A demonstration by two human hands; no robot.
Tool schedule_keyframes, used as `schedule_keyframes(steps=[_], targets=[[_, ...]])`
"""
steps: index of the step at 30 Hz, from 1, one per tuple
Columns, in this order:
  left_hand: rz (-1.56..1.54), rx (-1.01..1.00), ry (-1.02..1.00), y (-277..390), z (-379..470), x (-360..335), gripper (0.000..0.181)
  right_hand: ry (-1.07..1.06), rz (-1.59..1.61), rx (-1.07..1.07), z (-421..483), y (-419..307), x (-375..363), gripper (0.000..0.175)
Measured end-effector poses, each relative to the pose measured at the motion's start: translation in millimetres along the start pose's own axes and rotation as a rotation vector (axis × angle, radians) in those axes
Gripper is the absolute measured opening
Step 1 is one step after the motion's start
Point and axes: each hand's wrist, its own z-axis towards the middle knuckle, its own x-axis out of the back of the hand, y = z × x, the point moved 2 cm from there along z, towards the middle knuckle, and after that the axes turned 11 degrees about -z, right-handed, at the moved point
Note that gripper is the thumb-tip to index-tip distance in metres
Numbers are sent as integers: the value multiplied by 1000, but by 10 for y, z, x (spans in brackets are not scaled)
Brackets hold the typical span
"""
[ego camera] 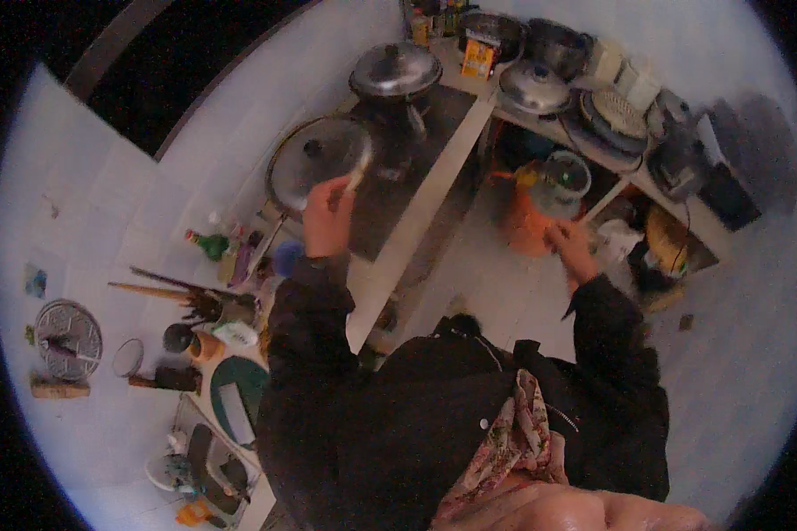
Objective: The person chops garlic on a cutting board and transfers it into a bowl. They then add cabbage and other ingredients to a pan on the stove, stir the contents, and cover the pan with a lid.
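Observation:
My left hand (329,216) is raised over the counter at the near edge of a glass pan lid (312,149) with a dark knob. Its fingers are pinched around a slim pale object (360,174), too blurred to name. My right hand (574,247) is out over the floor, fingers bent, beside an orange bucket-like container (528,226). Whether they grip its edge is unclear. A clear, round bowl-like vessel (564,176) sits at the top of the orange container, with something yellow next to it.
Behind the glass lid stands a wok with a domed metal lid (396,68) on the dark cooktop (432,133). Another metal lid (534,86) and several pots line the back counter. To the left are a green bottle (209,244), utensils and a green board (232,401).

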Motion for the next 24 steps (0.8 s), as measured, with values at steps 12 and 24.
schedule_keyframes(steps=[12, 24], targets=[[37, 337, -260, -1824, 5903, -2797, 26, 185, 426, -533, 2741, 1838, 1521, 34], [917, 198, -256, -3626, 8649, -5535, 54, -197, 380, -514, 6569, 2989, 2347, 38]])
